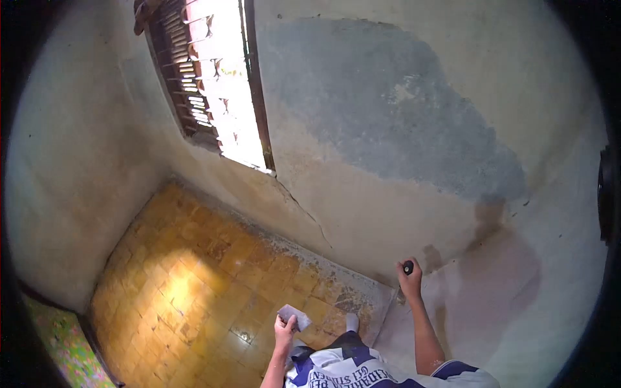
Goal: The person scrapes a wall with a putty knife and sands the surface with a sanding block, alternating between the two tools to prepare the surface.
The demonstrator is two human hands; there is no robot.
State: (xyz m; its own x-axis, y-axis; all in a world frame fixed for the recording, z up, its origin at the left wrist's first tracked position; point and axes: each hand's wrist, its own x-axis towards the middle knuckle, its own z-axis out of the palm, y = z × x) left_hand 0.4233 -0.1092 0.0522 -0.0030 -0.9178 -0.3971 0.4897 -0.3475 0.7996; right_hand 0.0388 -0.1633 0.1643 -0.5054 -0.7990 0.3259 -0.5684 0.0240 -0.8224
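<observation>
My left hand [283, 333] pinches a flat greyish-white piece [296, 317], perhaps folded paper or sandpaper, in front of my body. The fingers of my right hand [410, 282] are wrapped round a black-handled tool [407, 266], held near the foot of the wall. The end of its handle points up at me. A small part below my fist may be its blade, but most of the tool is hidden by the hand. Ahead, the wall [369, 207] carries a large blue-grey patch [381, 97].
A barred window [223, 84] with an open shutter lets in bright light. A crack [301, 205] runs below its sill. Worn yellow tiles [194, 304] cover the floor, dusty along the wall. Colourful patterned material [61, 343] lies at lower left. My foot [352, 322] is near the wall.
</observation>
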